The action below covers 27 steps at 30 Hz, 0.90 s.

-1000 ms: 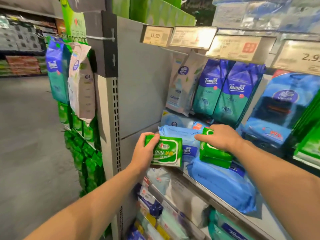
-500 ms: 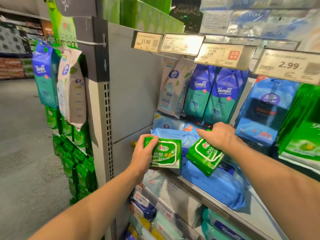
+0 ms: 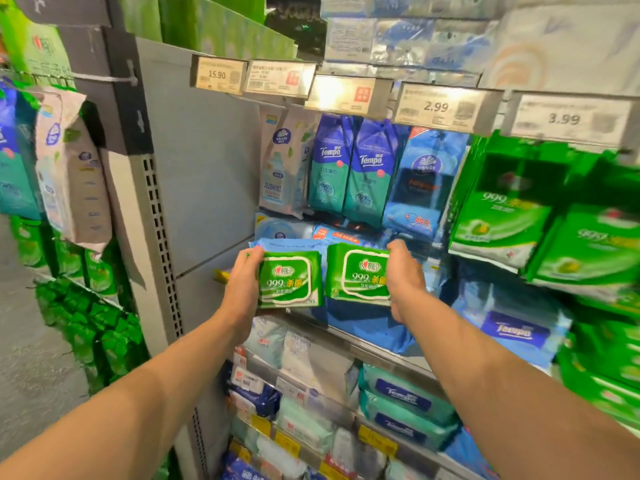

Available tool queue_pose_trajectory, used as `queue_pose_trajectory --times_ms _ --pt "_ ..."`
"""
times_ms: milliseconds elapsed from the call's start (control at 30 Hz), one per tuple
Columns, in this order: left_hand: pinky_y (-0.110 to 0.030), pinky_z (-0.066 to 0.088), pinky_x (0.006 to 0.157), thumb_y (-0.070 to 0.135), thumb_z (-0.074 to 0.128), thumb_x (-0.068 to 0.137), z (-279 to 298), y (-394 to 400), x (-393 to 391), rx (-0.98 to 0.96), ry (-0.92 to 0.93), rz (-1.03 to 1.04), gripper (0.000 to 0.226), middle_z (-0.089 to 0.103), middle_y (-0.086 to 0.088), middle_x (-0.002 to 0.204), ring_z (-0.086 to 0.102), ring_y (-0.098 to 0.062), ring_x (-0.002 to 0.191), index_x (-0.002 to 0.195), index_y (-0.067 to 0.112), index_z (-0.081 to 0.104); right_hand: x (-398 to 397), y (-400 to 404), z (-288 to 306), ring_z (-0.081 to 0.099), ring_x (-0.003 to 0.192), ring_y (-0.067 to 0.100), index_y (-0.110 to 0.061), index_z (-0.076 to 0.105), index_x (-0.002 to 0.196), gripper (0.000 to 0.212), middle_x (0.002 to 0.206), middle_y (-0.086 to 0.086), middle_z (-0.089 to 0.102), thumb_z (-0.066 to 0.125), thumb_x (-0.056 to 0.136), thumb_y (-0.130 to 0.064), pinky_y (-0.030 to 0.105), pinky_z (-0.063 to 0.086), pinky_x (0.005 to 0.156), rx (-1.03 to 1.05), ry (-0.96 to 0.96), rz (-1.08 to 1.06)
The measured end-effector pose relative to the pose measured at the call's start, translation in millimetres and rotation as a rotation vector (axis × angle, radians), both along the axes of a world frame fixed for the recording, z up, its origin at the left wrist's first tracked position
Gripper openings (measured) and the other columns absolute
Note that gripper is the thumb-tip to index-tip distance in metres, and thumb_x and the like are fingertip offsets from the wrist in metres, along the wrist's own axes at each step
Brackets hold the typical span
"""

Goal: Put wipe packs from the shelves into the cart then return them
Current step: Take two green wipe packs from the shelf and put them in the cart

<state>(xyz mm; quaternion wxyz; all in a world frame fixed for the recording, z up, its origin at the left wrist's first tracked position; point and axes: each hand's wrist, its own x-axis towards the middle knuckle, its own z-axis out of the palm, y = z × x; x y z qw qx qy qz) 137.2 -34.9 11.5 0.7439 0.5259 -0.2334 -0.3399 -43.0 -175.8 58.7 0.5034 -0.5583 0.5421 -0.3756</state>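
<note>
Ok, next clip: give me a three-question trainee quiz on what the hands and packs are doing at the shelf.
1. True or false: each hand holds one green wipe pack.
2. Which price tag hangs right above the two upright Tempo packs? A) 15.90 B) 3.99 C) a glare-washed tag, unreadable
3. What lies on the shelf under the held packs?

Key:
1. True: the left hand grips the left green pack, and the right hand grips the right green pack.
2. C.
3. Flat blue wipe packs.
</note>
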Motion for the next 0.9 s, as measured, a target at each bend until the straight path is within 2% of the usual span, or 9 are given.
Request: queue_pose_trajectory --times_ms 167,233,300,467,567,667,733,800,900 --pt "-0.037 0.062 0.057 0.053 0.043 0.100 6.0 -13.0 -34.9 -0.004 0.044 -0.105 0.053 0.077 -0.013 0.107 0.077 -0.024 0.074 0.133 0.013 0.058 -52.2 3.4 -18.9 0.072 0.089 0.037 -0.015 0.071 0.086 0.059 0.105 0.014 0.076 0.049 0.065 -0.067 0.055 0.060 0.085 0.104 -0.266 -0.103" --pt "-0.034 0.059 0.054 0.052 0.045 0.099 6.6 -23.2 -51.9 -0.018 0.046 -0.152 0.052 0.073 -0.018 0.116 0.076 -0.024 0.073 0.130 0.012 0.058 -80.3 18.9 -14.5 0.072 0.068 0.029 -0.016 0.068 0.085 0.038 0.086 0.011 0.075 0.053 0.083 -0.050 0.040 0.063 0.061 0.150 -0.360 -0.131" --pt "-0.036 0.059 0.053 0.051 0.045 0.100 7.9 -31.8 -74.7 -0.023 0.052 -0.217 0.051 0.070 -0.021 0.122 0.076 -0.025 0.074 0.130 0.012 0.057 -112.1 20.0 -19.3 0.070 0.064 0.028 -0.018 0.068 0.089 0.027 0.081 0.011 0.073 0.055 0.089 -0.042 0.033 0.059 0.053 0.170 -0.440 -0.147" --pt "-0.038 0.061 0.056 0.046 0.045 0.101 3.7 -39.7 -148.3 -0.052 0.037 -0.355 0.024 0.064 -0.016 0.109 0.070 -0.032 0.088 0.113 0.027 0.053 -201.8 27.1 -30.5 0.072 0.068 0.030 -0.017 0.070 0.081 0.031 0.080 0.011 0.076 0.056 0.091 -0.043 0.036 0.061 0.056 0.175 -0.575 -0.201" --pt "-0.040 0.061 0.060 0.046 0.047 0.100 -3.2 -40.9 -204.4 -0.032 0.034 -0.429 0.021 0.066 -0.014 0.108 0.070 -0.034 0.094 0.110 0.029 0.055 -263.5 43.7 -38.2 0.074 0.083 0.036 -0.017 0.072 0.100 0.034 0.102 0.017 0.076 0.059 0.087 -0.046 0.053 0.061 0.078 0.181 -0.620 -0.243" --pt "-0.044 0.060 0.071 0.052 0.051 0.096 -9.4 -39.6 -268.9 -0.006 0.038 -0.506 0.031 0.070 -0.014 0.112 0.071 -0.034 0.099 0.107 0.024 0.058 -335.3 64.9 -48.7 0.071 0.103 0.041 -0.017 0.074 0.107 0.040 0.115 0.019 0.073 0.058 0.087 -0.047 0.064 0.052 0.097 0.176 -0.614 -0.305" --pt "-0.048 0.060 0.076 0.057 0.055 0.089 -16.8 -38.2 -317.9 0.025 0.055 -0.569 0.056 0.069 -0.017 0.124 0.071 -0.035 0.105 0.124 0.013 0.060 -389.0 84.8 -54.7 0.070 0.103 0.039 -0.017 0.074 0.102 0.038 0.116 0.018 0.072 0.056 0.088 -0.048 0.063 0.052 0.097 0.180 -0.621 -0.339" --pt "-0.044 0.061 0.067 0.057 0.052 0.092 -23.5 -32.9 -372.3 0.050 0.045 -0.652 0.058 0.068 -0.019 0.127 0.074 -0.033 0.094 0.132 0.015 0.058 -447.2 106.9 -60.1 0.071 0.100 0.038 -0.016 0.076 0.102 0.041 0.111 0.017 0.074 0.056 0.089 -0.050 0.057 0.055 0.092 0.197 -0.623 -0.390" --pt "-0.033 0.058 0.053 0.048 0.044 0.101 -36.1 -25.9 -458.7 0.077 0.006 -0.762 0.038 0.068 -0.019 0.124 0.074 -0.026 0.078 0.126 0.024 0.058 -540.9 141.3 -72.6 0.070 0.108 0.041 -0.011 0.074 0.120 0.056 0.114 0.018 0.075 0.060 0.083 -0.051 0.062 0.054 0.094 0.219 -0.622 -0.493"
